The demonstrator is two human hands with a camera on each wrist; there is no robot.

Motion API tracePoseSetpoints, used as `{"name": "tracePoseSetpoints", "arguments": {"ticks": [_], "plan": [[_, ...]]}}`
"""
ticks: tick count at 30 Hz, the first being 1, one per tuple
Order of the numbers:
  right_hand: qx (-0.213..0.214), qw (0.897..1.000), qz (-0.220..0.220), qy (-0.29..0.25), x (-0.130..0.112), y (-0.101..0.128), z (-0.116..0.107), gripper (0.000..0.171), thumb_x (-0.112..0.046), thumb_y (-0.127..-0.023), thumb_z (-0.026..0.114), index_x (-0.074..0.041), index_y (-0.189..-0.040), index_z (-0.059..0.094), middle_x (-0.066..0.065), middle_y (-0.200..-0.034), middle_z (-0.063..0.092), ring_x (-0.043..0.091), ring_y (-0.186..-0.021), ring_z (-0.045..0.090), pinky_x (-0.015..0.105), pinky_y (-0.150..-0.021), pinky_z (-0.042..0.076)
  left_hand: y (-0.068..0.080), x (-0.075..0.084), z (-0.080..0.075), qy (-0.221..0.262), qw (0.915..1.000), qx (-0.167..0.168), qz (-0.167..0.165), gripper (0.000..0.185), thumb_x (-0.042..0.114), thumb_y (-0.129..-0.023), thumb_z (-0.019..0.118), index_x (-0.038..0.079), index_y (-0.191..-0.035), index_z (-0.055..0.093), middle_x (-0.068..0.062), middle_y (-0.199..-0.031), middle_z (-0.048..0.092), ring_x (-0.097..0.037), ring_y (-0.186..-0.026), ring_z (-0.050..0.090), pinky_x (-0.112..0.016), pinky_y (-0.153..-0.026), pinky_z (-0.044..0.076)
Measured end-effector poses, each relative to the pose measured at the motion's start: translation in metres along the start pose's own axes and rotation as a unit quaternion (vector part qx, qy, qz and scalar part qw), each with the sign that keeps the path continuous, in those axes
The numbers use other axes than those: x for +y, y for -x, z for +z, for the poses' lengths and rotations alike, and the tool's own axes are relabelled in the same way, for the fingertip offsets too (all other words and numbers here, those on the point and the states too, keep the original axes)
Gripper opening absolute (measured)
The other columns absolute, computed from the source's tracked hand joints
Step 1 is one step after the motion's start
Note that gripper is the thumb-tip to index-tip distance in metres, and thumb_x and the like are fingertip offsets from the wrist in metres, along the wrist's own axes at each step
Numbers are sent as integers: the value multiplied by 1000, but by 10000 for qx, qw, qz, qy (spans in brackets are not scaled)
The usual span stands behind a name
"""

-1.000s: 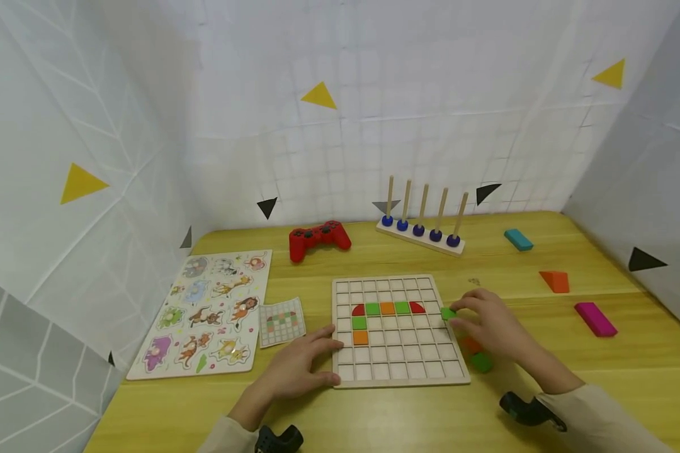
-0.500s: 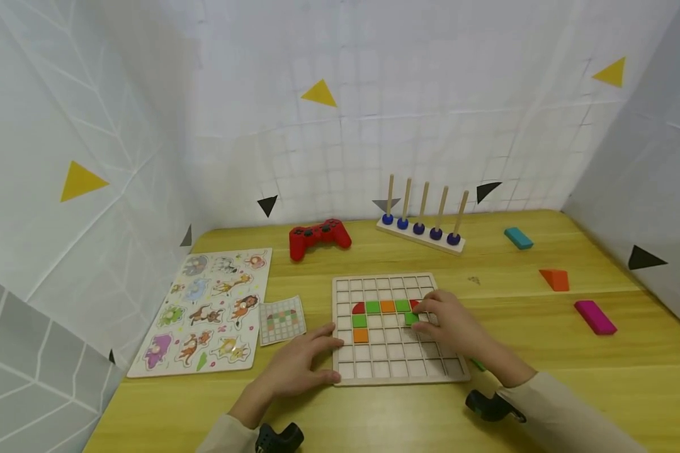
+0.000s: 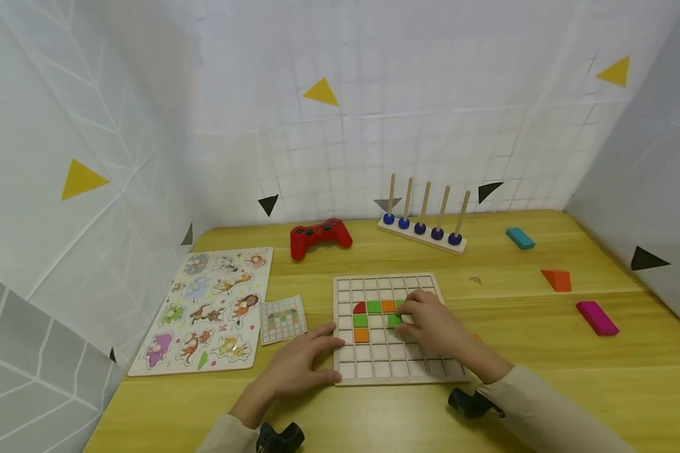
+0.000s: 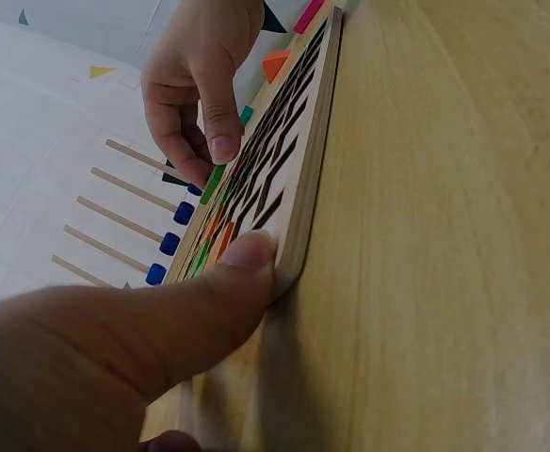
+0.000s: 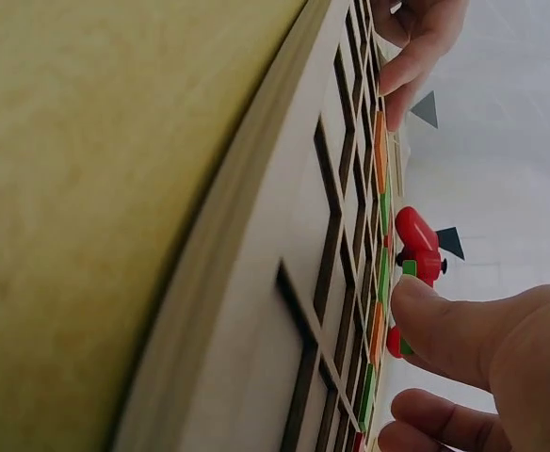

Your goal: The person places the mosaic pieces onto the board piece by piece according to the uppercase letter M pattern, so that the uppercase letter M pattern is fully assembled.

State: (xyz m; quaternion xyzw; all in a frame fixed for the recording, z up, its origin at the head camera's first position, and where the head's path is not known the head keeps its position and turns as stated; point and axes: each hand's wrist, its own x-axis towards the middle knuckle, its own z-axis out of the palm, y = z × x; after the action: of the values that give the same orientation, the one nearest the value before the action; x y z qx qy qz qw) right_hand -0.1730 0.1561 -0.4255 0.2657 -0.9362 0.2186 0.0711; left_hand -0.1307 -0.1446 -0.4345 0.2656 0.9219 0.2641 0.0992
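Observation:
A wooden grid board point(image 3: 399, 371) lies on the table, with red, green and orange tiles set in some of its squares. My right hand point(image 3: 433, 324) is over the board and pinches a green square tile point(image 3: 393, 321) between thumb and fingers. In the right wrist view that green tile point(image 5: 408, 267) is held above the board's surface. My left hand point(image 3: 300, 365) rests at the board's left edge, its thumb point(image 4: 247, 252) on the rim and its fingers spread. Left of the board lies a small pattern card point(image 3: 283, 319) with a coloured grid printed on it.
An animal puzzle board point(image 3: 204, 311) lies at the left. At the back are a red game controller point(image 3: 320, 236) and a rack of pegs with blue beads point(image 3: 422, 233). Blue point(image 3: 521, 238), orange point(image 3: 556, 280) and magenta point(image 3: 597, 318) blocks lie on the right.
My right hand has carried the green tile from beyond the board's right edge leftward to a spot over its middle. The left hand has stayed at the left edge.

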Motion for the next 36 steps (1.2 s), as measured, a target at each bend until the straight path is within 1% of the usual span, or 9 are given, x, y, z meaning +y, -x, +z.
{"name": "tracePoseSetpoints", "arguments": {"ticks": [4,10,14,19,25,29,32,36], "plan": [[-25,10000,47,8,0,-2,2,22,-21,-84,78,-9,-102,75,6,-102,62,20,-93,56,37,-78,50,0,0,0,-10,10000,-14,-8,56,47,-87,70,23,-136,59,-5,-158,40,-32,-142,42,-56,-112,38],[67,9999,-15,117,1,-3,3,22,-21,-84,78,-9,-101,75,6,-100,62,20,-90,55,36,-75,50,0,0,1,25,10000,23,-5,56,47,-87,70,23,-136,59,-5,-158,40,-32,-142,42,-56,-111,38],[83,9999,-13,101,1,-4,3,22,-21,-83,79,-9,-100,75,6,-99,62,19,-89,54,36,-74,49,0,-1,1,-34,10000,42,7,56,48,-87,70,23,-136,59,-5,-158,40,-32,-142,43,-56,-112,38],[70,9999,112,-4,1,-8,5,23,-21,-82,80,-9,-101,75,6,-98,61,19,-89,54,37,-75,49,-1,-1,1,-49,10000,60,8,56,47,-87,70,22,-136,59,-5,-158,40,-32,-142,43,-55,-113,38],[-71,9995,292,-13,1,-9,9,22,-23,-83,79,-12,-101,75,5,-99,60,19,-89,52,36,-75,47,1,-1,1,26,10000,7,-6,56,47,-87,70,22,-136,59,-5,-157,41,-32,-142,43,-56,-112,38],[68,9997,241,-53,2,-10,10,21,-22,-83,79,-12,-101,75,6,-99,61,20,-90,53,37,-76,48,1,0,0,9,10000,26,1,56,47,-87,70,22,-136,59,-5,-157,41,-32,-142,42,-56,-112,38],[250,9996,110,-47,2,-10,10,21,-21,-82,79,-12,-100,75,7,-99,62,22,-89,54,39,-76,48,0,0,0,7,10000,25,4,56,47,-87,70,22,-136,59,-5,-158,40,-32,-142,42,-56,-112,38],[367,9993,74,1,5,-9,9,21,-21,-81,80,-11,-98,76,7,-98,62,21,-88,55,38,-75,49,0,0,0,46,10000,10,16,56,47,-87,70,22,-136,59,-5,-158,40,-32,-142,42,-56,-112,38]]}}
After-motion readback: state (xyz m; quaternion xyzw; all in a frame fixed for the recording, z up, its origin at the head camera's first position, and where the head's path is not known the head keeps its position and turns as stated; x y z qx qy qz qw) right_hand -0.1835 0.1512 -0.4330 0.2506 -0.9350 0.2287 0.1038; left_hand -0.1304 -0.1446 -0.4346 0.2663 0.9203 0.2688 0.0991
